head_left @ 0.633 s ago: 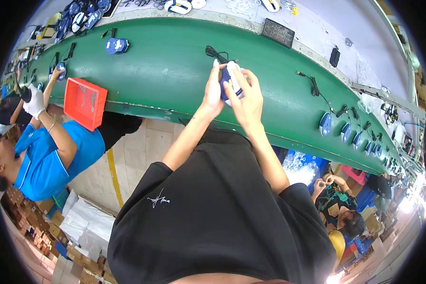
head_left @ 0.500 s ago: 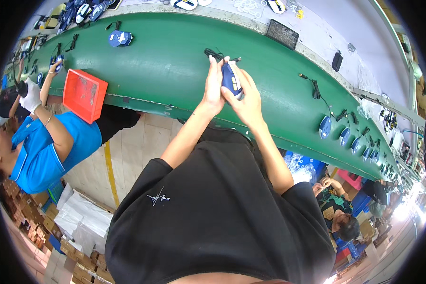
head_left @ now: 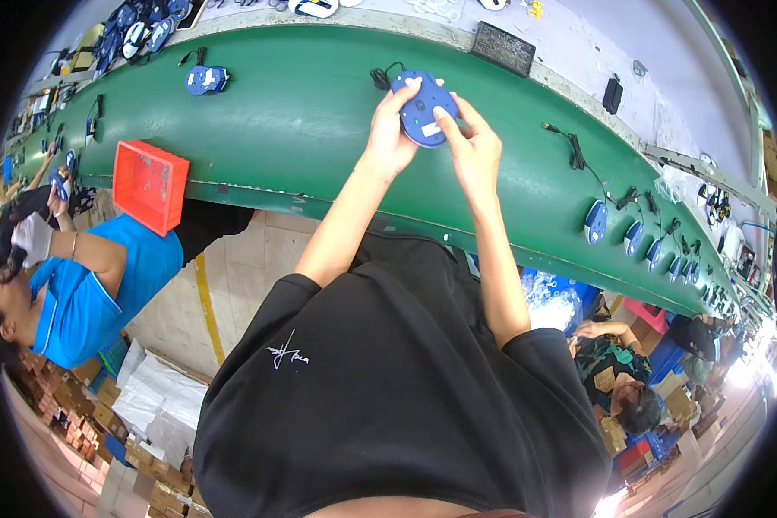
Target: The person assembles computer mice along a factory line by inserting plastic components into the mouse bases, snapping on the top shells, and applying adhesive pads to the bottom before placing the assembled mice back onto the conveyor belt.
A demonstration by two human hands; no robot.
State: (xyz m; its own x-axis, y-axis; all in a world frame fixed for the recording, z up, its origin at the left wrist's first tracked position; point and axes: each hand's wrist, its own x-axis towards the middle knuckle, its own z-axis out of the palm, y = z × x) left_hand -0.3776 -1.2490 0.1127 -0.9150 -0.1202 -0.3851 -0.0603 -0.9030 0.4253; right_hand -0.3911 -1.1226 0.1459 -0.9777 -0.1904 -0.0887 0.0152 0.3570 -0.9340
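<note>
Both my hands hold a blue computer mouse (head_left: 421, 105) above the green conveyor belt, its flat underside facing me. That underside has small round spots, a dark sensor opening and a white label. My left hand (head_left: 390, 134) wraps around the left side, thumb lying on the underside. My right hand (head_left: 475, 151) grips the right side, its thumb pressed near the label. A coiled black cable (head_left: 380, 79) rests beside the mouse's upper left.
The green belt (head_left: 293, 112) carries another blue mouse (head_left: 205, 80) at left and a row of corded mice (head_left: 596, 223) at right. An orange-red bin (head_left: 179, 194) stands on the near edge beside a person in blue (head_left: 138, 268). A black tray (head_left: 502, 49) lies on the far ledge.
The mouse has been turned so its underside now faces me; before, its side showed between my palms. My thumbs now lie on it. The co-worker at left has lowered their gloved hand.
</note>
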